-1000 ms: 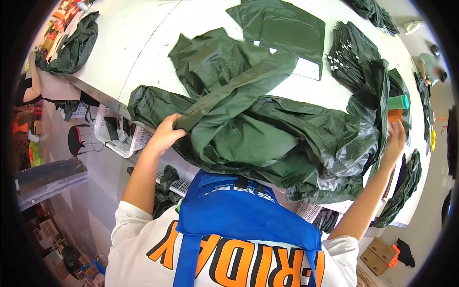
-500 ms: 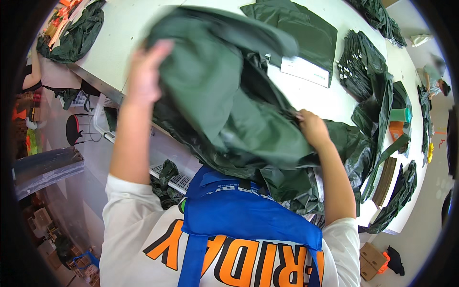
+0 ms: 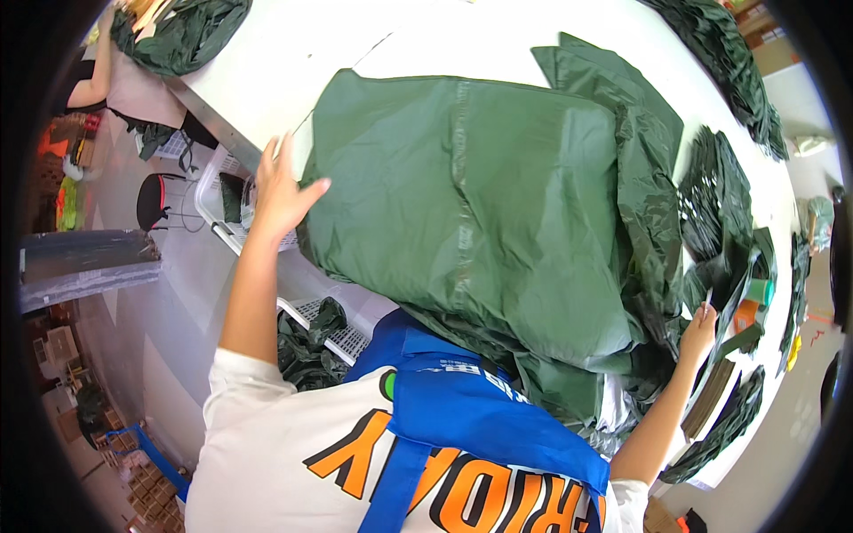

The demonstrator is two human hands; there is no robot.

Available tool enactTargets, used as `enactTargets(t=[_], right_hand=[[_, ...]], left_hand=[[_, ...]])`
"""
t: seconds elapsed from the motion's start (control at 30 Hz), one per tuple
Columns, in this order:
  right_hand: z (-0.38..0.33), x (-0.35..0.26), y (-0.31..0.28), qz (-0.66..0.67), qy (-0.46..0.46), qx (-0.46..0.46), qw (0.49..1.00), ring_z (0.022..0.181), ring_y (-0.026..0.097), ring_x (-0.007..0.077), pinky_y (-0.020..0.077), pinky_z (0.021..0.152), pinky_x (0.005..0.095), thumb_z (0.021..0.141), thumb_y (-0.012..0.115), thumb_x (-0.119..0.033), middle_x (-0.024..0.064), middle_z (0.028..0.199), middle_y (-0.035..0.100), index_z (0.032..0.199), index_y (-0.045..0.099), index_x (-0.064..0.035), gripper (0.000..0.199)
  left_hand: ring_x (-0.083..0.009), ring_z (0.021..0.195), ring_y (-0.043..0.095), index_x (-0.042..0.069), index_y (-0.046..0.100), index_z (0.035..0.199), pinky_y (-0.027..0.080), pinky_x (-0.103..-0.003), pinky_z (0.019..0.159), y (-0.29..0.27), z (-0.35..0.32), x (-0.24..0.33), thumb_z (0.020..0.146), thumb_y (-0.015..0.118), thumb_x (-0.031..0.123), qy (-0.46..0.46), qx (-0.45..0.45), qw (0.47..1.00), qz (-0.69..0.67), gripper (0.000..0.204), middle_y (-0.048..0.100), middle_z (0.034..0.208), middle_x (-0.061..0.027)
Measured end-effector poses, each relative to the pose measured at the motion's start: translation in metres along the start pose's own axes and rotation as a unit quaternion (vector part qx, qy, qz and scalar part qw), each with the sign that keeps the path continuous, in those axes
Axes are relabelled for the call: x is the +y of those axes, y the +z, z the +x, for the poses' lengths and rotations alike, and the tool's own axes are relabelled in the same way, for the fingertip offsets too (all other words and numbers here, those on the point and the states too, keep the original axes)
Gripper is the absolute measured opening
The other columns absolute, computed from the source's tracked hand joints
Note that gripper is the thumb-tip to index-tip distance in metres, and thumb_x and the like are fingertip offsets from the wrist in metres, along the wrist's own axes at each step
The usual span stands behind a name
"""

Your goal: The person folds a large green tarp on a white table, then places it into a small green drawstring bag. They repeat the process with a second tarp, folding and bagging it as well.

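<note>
Green sheet: a large dark green plastic cover [image 3: 480, 204], glossy and creased, lies spread flat over the near part of the white table [image 3: 293, 62], its broad face up, a pale seam running down its middle.
Its edges: the near-left edge hangs just past the table's rim; the right side bunches into folds and wrinkles beside other green material.
Left hand: the left hand [image 3: 280, 191] rests at the sheet's left edge, palm down, fingers spread apart and straight, thumb pointing toward the sheet; it presses or touches the edge and grips nothing.
Right hand: the right hand [image 3: 699, 324] is at the sheet's lower right, among the crumpled folds; its fingers curl together around a bit of green material, though how firmly they clamp it I cannot tell.
Under and beside the sheet: more dark green folds [image 3: 569, 391] pile below its near edge, close to the person's chest.
Folded stack: a stack of folded green pieces [image 3: 720, 204] lies just right of the sheet, near the right hand.
Far cloth: another flat green piece [image 3: 613, 80] peeks out beyond the sheet's far corner.
Table's far right: a long heap of green material [image 3: 720, 62] runs along the edge.
Below the table: a white wire basket [image 3: 222, 191] sits near the left hand, with green scraps [image 3: 306, 342] in a second one lower down.
Far left: another person's arm [image 3: 89, 80] reaches toward a green bundle [image 3: 182, 31] at the table's corner.
</note>
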State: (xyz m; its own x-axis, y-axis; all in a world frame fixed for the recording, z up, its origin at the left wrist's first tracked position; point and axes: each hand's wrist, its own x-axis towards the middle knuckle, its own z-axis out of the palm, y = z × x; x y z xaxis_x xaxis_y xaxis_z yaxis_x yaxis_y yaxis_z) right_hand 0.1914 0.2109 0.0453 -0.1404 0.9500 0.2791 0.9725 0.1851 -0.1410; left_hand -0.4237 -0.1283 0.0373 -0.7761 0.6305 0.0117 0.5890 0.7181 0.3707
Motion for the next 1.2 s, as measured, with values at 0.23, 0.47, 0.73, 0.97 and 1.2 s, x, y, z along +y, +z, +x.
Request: enactTargets(t=[0.23,0.47,0.73,0.97,1.2], right_hand=[[0.002,-0.182,0.009,0.149,0.002,-0.187,0.971,0.078,0.063,0.0259,0.0486,0.075,0.0343,0.095,0.050,-0.020,0.0147,0.085,0.066,0.109,0.064,-0.0034,0.026],[0.015,-0.222,0.078,0.160,-0.167,-0.105,0.967,0.097,0.058,0.0356,0.0468,0.086,0.0391,0.088,0.053,-0.004,0.0195,0.104,0.061,0.109,0.061,-0.0008,0.022],[0.047,-0.221,0.157,-0.027,0.006,-0.148,0.989,0.109,0.055,0.0386,0.0485,0.087,0.0433,0.077,0.072,-0.040,0.0177,0.127,0.050,0.129,0.046,-0.0030,0.069],[0.085,-0.169,0.154,0.216,0.092,-0.178,0.956,0.070,0.056,0.0186,0.0449,0.066,0.0308,0.089,0.063,-0.020,0.0096,0.085,0.064,0.096,0.062,0.0015,0.023],[0.104,-0.158,0.013,0.739,0.240,-0.078,0.624,0.091,0.065,0.0219,0.0522,0.082,0.0349,0.093,0.056,-0.012,0.0093,0.105,0.066,0.108,0.060,-0.0009,0.019]], left_hand=[[-0.0352,0.136,0.030,-0.001,0.031,0.141,0.029,-0.042,0.111,0.095,0.155,0.090,0.083,0.064,0.032,0.181,-0.070,0.977,-0.086,0.075,0.030,0.146,-0.0214],[-0.0323,0.127,0.040,0.010,0.043,0.135,0.037,-0.042,0.102,0.169,0.227,0.136,0.083,0.066,0.036,0.090,-0.113,0.986,0.084,0.062,0.044,0.137,-0.0121],[-0.0110,0.087,0.058,-0.002,0.062,0.106,0.046,-0.028,0.081,0.091,0.218,0.141,0.086,0.061,0.007,0.047,-0.355,0.808,-0.468,0.022,0.065,0.095,-0.0028],[-0.0114,0.087,0.059,-0.004,0.061,0.107,0.046,-0.026,0.084,0.037,0.180,0.141,0.085,0.061,0.005,0.064,-0.396,0.712,-0.577,0.024,0.065,0.099,-0.0043],[-0.0124,0.092,0.058,-0.003,0.061,0.107,0.045,-0.026,0.086,0.025,0.166,0.120,0.081,0.063,0.005,0.043,-0.337,0.811,-0.477,0.027,0.063,0.101,-0.0029]])
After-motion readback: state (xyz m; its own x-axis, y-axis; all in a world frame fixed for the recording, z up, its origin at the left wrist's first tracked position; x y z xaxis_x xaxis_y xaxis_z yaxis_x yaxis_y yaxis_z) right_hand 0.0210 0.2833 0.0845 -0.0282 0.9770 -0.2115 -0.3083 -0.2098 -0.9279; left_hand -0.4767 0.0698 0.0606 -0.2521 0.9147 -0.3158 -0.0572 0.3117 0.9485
